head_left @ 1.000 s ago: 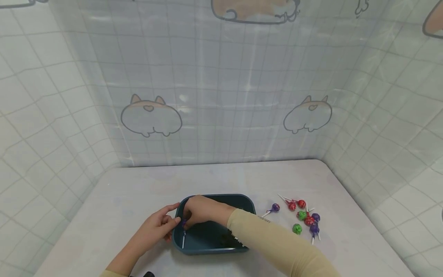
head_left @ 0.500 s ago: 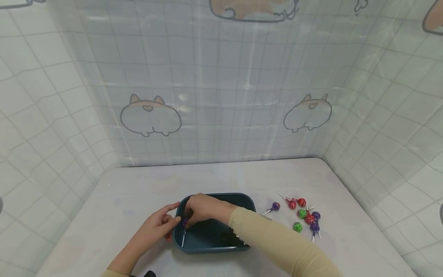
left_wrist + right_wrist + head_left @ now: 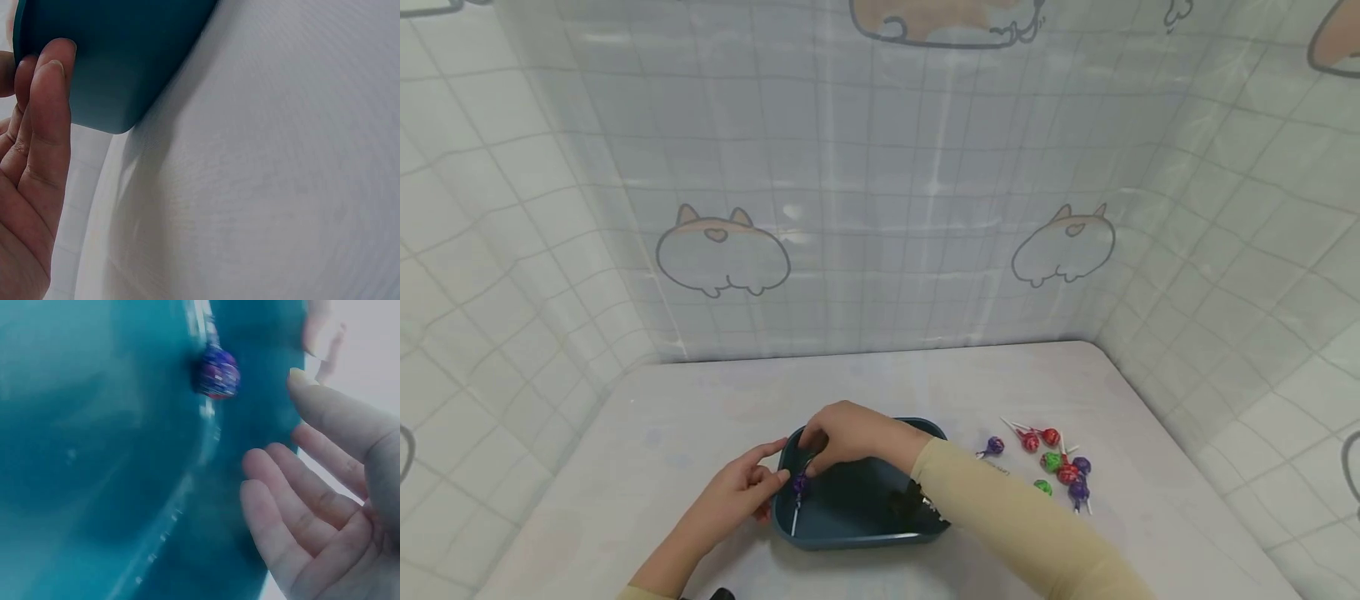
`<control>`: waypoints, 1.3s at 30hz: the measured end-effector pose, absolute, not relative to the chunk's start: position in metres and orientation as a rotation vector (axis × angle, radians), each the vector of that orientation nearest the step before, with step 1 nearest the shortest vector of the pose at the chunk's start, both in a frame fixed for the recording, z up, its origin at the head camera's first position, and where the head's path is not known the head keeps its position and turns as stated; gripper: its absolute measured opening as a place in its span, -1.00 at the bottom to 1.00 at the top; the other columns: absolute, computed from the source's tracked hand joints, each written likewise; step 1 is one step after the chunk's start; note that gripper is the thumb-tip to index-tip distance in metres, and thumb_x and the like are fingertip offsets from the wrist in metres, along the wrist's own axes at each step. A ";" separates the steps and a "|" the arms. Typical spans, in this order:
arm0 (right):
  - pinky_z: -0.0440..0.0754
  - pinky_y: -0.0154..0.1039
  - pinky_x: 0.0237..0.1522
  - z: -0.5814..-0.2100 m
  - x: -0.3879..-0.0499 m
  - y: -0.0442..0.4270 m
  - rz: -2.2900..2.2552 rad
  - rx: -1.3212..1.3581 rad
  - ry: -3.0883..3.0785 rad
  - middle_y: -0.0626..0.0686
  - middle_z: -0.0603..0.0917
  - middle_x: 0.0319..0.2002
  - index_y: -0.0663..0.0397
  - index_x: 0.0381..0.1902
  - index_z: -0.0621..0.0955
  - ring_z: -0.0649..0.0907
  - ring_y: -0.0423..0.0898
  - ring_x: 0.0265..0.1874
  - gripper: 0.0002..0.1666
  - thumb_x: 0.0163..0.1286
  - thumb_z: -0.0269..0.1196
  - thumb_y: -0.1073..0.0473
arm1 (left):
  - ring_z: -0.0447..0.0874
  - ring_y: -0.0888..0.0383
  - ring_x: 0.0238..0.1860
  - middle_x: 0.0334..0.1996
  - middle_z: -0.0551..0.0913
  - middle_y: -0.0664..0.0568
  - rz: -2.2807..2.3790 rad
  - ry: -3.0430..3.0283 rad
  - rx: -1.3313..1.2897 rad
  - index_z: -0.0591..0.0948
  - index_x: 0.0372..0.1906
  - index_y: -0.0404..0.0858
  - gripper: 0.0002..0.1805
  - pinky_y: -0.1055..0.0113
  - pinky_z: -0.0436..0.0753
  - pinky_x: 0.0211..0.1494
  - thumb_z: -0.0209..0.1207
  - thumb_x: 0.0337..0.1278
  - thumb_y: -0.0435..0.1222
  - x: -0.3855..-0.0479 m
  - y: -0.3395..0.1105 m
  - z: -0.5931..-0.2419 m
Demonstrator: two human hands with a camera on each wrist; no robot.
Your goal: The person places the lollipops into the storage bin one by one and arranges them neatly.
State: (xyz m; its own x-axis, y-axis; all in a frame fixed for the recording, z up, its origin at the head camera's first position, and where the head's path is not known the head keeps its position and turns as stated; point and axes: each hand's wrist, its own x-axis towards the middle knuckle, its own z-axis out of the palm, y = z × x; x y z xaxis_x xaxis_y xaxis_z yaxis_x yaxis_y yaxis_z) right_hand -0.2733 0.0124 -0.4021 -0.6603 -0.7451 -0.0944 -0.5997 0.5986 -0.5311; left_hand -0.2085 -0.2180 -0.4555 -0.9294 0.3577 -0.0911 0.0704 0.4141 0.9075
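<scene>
A teal rectangular plastic bin (image 3: 863, 543) stands near the front of the table. My left hand (image 3: 741, 492) pinches its left rim, thumb on the rim and fingers against the outer wall (image 3: 100, 94). Inside, along the left wall, lies a purple-wrapped lollipop (image 3: 800, 485), its white stick pointing toward me. My right hand (image 3: 842, 433) hovers over the bin's left part, just beyond the lollipop. In the right wrist view, the fingers of the right hand (image 3: 312, 519) are spread, and the lollipop (image 3: 219, 375) lies apart from them.
Several loose lollipops lie to the right of the bin: a purple one (image 3: 995, 446), red ones (image 3: 1051, 437), green ones (image 3: 1050, 461) and more purple ones (image 3: 1078, 490). My right sleeve (image 3: 1000, 508) crosses over the bin's right end. A tile-patterned curtain (image 3: 880, 292) surrounds the white table (image 3: 715, 400).
My right hand has let go of the purple lollipop and risen slightly up and right, so the lollipop shows on the bin's floor. The left hand stays at the rim.
</scene>
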 end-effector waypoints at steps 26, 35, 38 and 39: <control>0.63 -0.34 -0.07 -0.381 -0.273 0.110 -1.177 -0.925 2.519 -0.22 0.63 0.00 -0.25 0.17 0.62 0.66 -0.26 -0.06 -0.46 0.23 0.45 -0.10 | 0.59 0.03 -0.58 -0.53 0.57 -0.11 1.561 2.384 0.380 0.25 0.47 -0.27 -0.32 0.15 0.68 -0.49 0.20 0.38 -0.15 -0.209 -0.221 -0.460; 0.63 -0.28 -0.02 -0.382 -0.274 0.147 -1.256 -0.834 2.591 -0.22 0.64 0.05 -0.20 0.17 0.62 0.65 -0.27 -0.06 -0.46 0.26 0.42 -0.13 | 0.59 0.02 -0.58 -0.53 0.57 -0.12 1.564 2.377 0.365 0.24 0.48 -0.27 -0.31 0.14 0.68 -0.49 0.19 0.38 -0.15 -0.207 -0.222 -0.458; 0.65 -0.22 -0.03 -0.383 -0.270 0.160 -1.291 -0.775 2.620 -0.17 0.64 0.06 -0.21 0.17 0.62 0.65 -0.24 -0.05 -0.46 0.25 0.41 -0.15 | 0.59 0.01 -0.58 -0.53 0.57 -0.11 1.568 2.373 0.362 0.24 0.48 -0.28 -0.30 0.15 0.68 -0.48 0.20 0.37 -0.14 -0.207 -0.221 -0.459; 0.65 -0.20 -0.04 -0.384 -0.269 0.164 -1.304 -0.750 2.629 -0.16 0.64 0.06 -0.22 0.17 0.62 0.65 -0.22 -0.04 -0.46 0.25 0.41 -0.16 | 0.59 0.01 -0.58 -0.53 0.57 -0.11 1.569 2.374 0.362 0.25 0.48 -0.27 -0.30 0.15 0.68 -0.48 0.20 0.37 -0.13 -0.207 -0.220 -0.459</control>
State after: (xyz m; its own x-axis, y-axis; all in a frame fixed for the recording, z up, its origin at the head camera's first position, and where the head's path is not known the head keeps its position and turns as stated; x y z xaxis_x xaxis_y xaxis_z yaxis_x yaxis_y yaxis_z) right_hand -0.2691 0.1641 -0.3837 -0.8716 -0.4766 0.1150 -0.3800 0.5083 -0.7728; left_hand -0.2068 -0.2202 -0.4589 -0.9316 0.3529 -0.0876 0.0577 0.3814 0.9226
